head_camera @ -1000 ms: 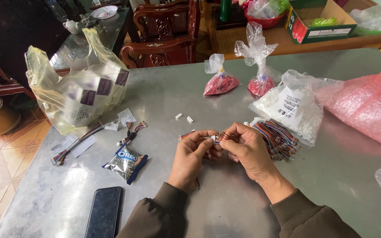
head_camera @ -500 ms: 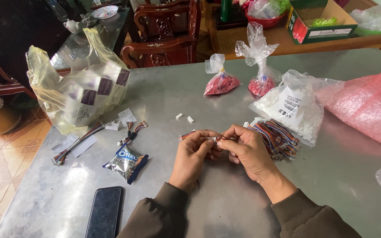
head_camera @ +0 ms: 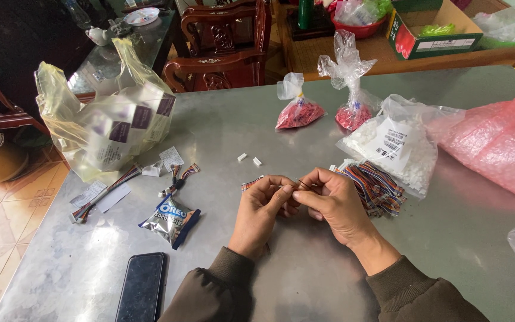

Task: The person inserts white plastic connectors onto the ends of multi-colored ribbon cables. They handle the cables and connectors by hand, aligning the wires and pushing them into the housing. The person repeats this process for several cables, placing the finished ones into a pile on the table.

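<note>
Together, the left hand (head_camera: pixel 263 211) and right hand (head_camera: pixel 329 203) pinch a thin wire (head_camera: pixel 251 183) above the counter (head_camera: pixel 222 131), just left of the wire bundle (head_camera: pixel 372 186). Light and floppy, likely best gripped near its end.

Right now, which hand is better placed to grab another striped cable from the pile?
Probably the right hand: the pile of striped cables lies just beside it, while the left hand sits farther off, pinching the wire piece they share.
</note>
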